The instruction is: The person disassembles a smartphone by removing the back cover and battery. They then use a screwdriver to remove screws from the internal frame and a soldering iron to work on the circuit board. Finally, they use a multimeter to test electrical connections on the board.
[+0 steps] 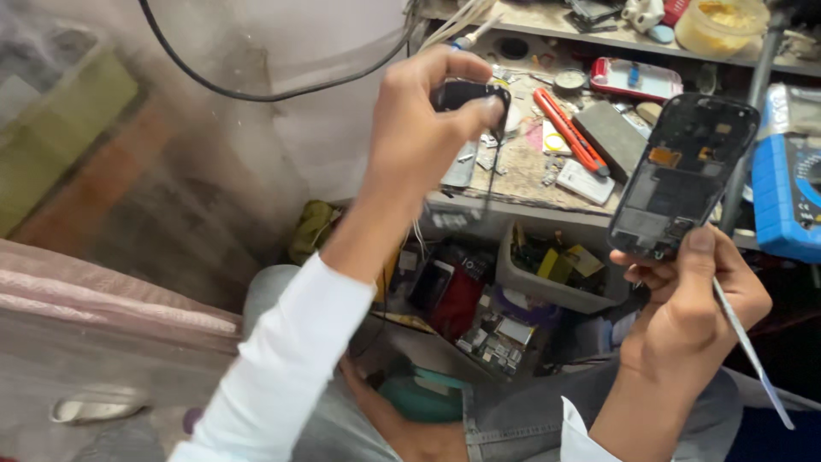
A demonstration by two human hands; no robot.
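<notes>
A round yellow tub (pixel 721 24) with a clear lid sits on the top shelf, a small white label card (pixel 584 181) lies on the bench, and a grey box (pixel 547 274) of parts stands below.

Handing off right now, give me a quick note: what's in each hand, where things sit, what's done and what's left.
Left hand: raised, pinching a small black part with a thin cable hanging from it.
Right hand: holds the opened phone body upright, plus a thin metal pry tool.
Workbench ahead: red utility knife, blue meter.
Done: phone back is off, insides exposed.
Left: black part not yet set down.
</notes>
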